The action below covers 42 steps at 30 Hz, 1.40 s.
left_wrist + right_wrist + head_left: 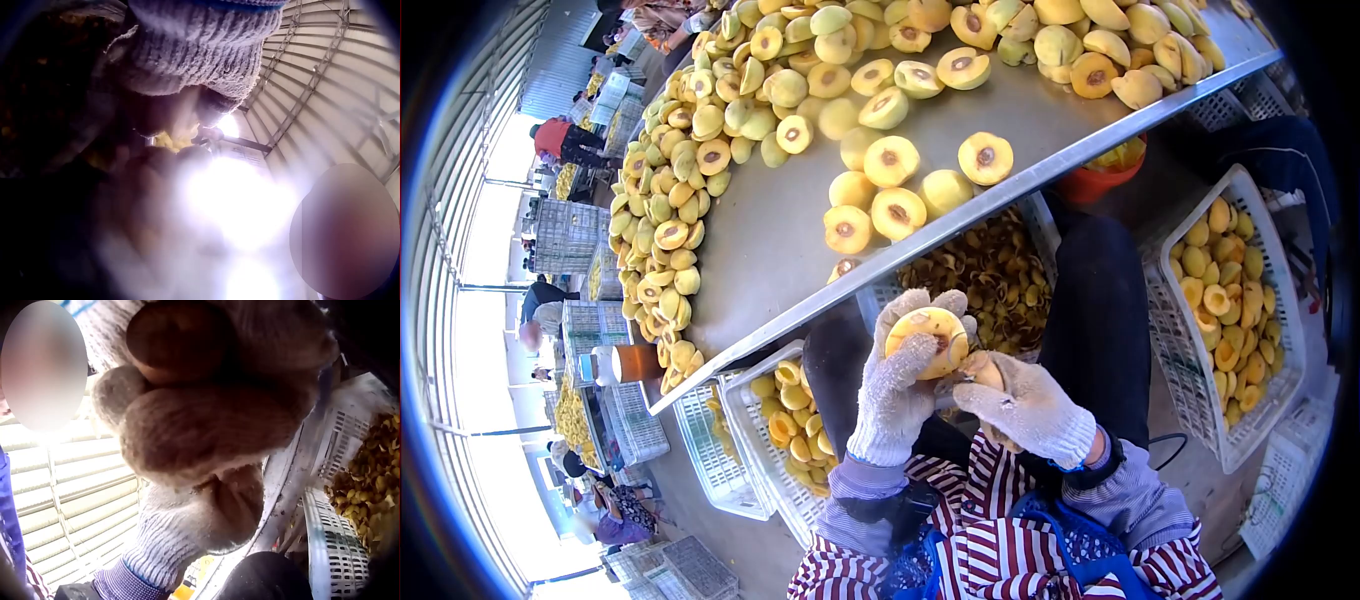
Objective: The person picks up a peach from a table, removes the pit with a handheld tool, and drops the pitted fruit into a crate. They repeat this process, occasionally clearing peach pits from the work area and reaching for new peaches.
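Observation:
Both hands wear pale knitted gloves and meet above the lap in the head view. The left hand grips a halved yellow fruit, its cut face with a brown centre turned up. Close against it, the right hand curls round a round brownish-wooden object, which touches or nearly touches the fruit's lower right edge. In the right wrist view the round brown end shows between the fingers of the right hand. The left wrist view is glare and blur below the left glove's cuff.
A metal table bears many halved fruits. Beneath its edge stands a crate of brown scraps. Crates of yellow halves stand left and right of the legs. A red bucket is under the table. Other people work at far left.

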Each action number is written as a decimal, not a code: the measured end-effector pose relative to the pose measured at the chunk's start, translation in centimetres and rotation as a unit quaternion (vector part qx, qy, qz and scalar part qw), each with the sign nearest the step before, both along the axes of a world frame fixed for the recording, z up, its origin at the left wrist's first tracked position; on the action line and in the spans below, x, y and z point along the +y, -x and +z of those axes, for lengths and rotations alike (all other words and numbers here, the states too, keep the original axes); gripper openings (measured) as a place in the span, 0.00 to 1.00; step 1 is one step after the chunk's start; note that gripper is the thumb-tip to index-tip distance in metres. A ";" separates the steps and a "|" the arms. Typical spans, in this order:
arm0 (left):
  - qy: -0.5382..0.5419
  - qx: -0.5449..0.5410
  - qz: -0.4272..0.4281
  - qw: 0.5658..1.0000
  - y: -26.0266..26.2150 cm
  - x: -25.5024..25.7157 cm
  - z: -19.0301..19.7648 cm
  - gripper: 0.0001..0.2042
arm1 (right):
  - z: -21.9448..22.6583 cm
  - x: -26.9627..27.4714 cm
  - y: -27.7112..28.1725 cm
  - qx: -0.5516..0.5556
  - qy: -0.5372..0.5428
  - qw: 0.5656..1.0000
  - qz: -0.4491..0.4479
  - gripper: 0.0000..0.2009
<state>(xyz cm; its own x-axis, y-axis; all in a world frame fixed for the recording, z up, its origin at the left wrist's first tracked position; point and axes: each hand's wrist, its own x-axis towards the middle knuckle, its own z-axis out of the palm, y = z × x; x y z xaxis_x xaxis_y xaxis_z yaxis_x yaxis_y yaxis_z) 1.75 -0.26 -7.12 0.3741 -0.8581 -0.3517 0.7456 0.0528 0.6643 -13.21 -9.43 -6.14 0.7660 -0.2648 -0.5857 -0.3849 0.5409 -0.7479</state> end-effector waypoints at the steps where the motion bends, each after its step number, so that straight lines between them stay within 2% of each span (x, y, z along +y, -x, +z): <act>1: -0.002 0.002 0.012 1.000 0.3 -0.2 0.4 0.26 | -0.3 0.1 -0.1 0.005 0.025 0.999 0.021 0.18; 3: -0.010 0.010 0.037 0.999 1.0 -0.5 0.9 0.26 | -0.8 0.3 -0.1 0.019 0.071 0.995 0.064 0.22; 6: 0.004 -0.033 0.047 0.998 1.3 -0.7 0.3 0.27 | -1.0 0.3 -0.2 0.005 0.123 0.990 0.065 0.24; 12: -0.002 -0.150 0.076 0.986 2.7 -0.8 0.5 0.27 | -0.8 0.5 -0.3 -0.001 0.107 0.993 0.049 0.23; 15: 0.005 -0.239 0.086 0.967 3.5 -1.1 0.9 0.26 | -0.7 0.8 -0.4 -0.055 0.035 0.998 0.012 0.19; 18: -0.068 -0.329 0.031 0.941 2.8 -1.4 1.9 0.31 | 0.1 0.0 -0.2 -0.055 -0.123 0.990 0.031 0.15; 21: -0.053 -0.316 0.016 0.947 2.5 -1.7 2.9 0.20 | 0.2 -0.2 0.0 -0.063 -0.186 0.979 0.054 0.14; 22: -0.067 -0.343 0.014 0.937 2.3 -2.1 3.0 0.19 | 0.2 -0.4 0.1 -0.063 -0.217 0.973 0.057 0.14; 25: -0.119 -0.372 -0.073 0.917 1.3 -2.1 4.0 0.16 | 0.1 -0.7 0.7 -0.087 -0.300 0.947 0.068 0.15; 28: -0.087 -0.468 -0.074 0.876 1.1 -2.0 3.5 0.13 | -1.3 -0.4 1.8 -0.151 -0.366 0.915 0.078 0.17; 30: -0.013 -0.559 -0.042 0.828 1.0 -2.1 2.6 0.13 | -2.0 -0.2 1.9 -0.179 -0.421 0.884 0.091 0.19; 31: 0.025 -0.601 -0.025 0.798 1.0 -2.2 2.4 0.13 | -1.9 -0.3 1.9 -0.188 -0.414 0.886 0.090 0.20; 34: 0.047 -0.461 -0.042 0.885 1.4 -1.9 2.2 0.14 | -1.2 -0.5 2.1 -0.219 -0.412 0.880 0.085 0.21; 36: 0.012 -0.361 -0.037 0.932 1.9 -2.2 2.5 0.19 | -0.8 -0.9 2.1 -0.246 -0.433 0.863 0.088 0.22; 38: -0.073 -0.256 -0.016 0.964 2.9 -3.1 3.9 0.28 | -1.4 -0.4 1.6 -0.260 -0.458 0.848 0.061 0.23; 39: -0.083 -0.278 -0.026 0.957 2.9 -3.0 4.4 0.28 | -1.7 -0.2 1.3 -0.267 -0.469 0.841 0.048 0.23; 41: -0.103 -0.320 -0.045 0.941 2.6 -2.7 4.9 0.27 | -1.7 -0.1 1.6 -0.240 -0.417 0.875 0.053 0.24; 42: -0.067 -0.418 -0.045 0.905 2.2 -2.1 3.3 0.26 | -1.6 0.0 1.8 -0.224 -0.391 0.891 0.055 0.25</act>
<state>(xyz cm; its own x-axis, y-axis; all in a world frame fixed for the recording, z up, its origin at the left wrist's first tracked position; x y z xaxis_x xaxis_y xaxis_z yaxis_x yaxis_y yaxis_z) -0.48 -2.35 -3.77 0.4878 -0.8691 -0.0814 -0.0224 -0.1057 0.9941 -15.02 -9.44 -7.76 0.9657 0.1810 -0.1862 -0.2248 0.9416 -0.2507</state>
